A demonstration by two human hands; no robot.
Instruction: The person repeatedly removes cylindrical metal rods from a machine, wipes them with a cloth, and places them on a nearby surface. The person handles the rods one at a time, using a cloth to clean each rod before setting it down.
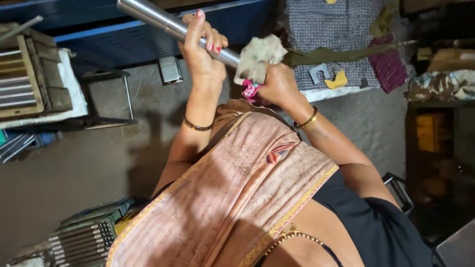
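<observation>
Head view: left hand (200,49) grips one steel rod (163,21); right hand (277,84) clutches one rag (260,57).

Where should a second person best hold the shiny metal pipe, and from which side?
On the bare upper-left stretch of the metal pipe, from the side, fingers wrapped around its round shaft. The left hand grips the middle, and the right hand presses a rag on the lower end.

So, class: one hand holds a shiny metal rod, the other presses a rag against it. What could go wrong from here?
1. The left hand grips the smooth metal rod alone, so it might slip or swing.
2. The rag is bunched in the right hand; loose folds could snag.
3. The draped pink cloth hangs close below and may catch.
</observation>
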